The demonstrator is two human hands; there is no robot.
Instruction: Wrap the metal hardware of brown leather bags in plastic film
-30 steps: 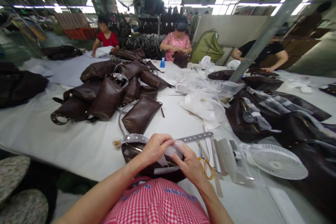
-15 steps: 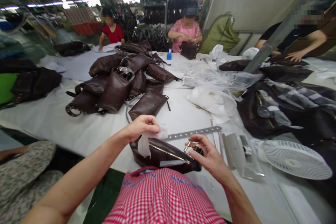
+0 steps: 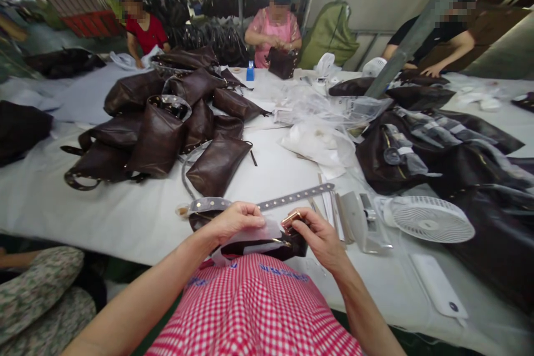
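Note:
Pinched in the fingers of my left hand (image 3: 237, 222) is a thin, translucent white wrapping sheet (image 3: 272, 229), which hangs over a dark brown leather bag (image 3: 297, 246). The bag lies at the table's near edge against my checked apron, its zipper side up. My right hand (image 3: 317, 232) closes thumb and fingers on a gold metal buckle (image 3: 291, 220) at the bag's right end. Just behind the bag stretches a grey-wrapped strap with metal studs (image 3: 298, 193). My left forearm and the sheet hide part of the bag.
A pile of brown leather bags (image 3: 156, 136) covers the left middle of the table. Clear plastic wrapping (image 3: 321, 142) lies right of centre. A white fan (image 3: 429, 218), a white power bank (image 3: 440, 285) and larger dark bags (image 3: 396, 161) are on the right. Co-workers stand across the table.
My right hand has lifted the buckle slightly and drawn it nearer to my left hand. The white sheet now spreads rightward over the bag toward the buckle. The camera view has shifted.

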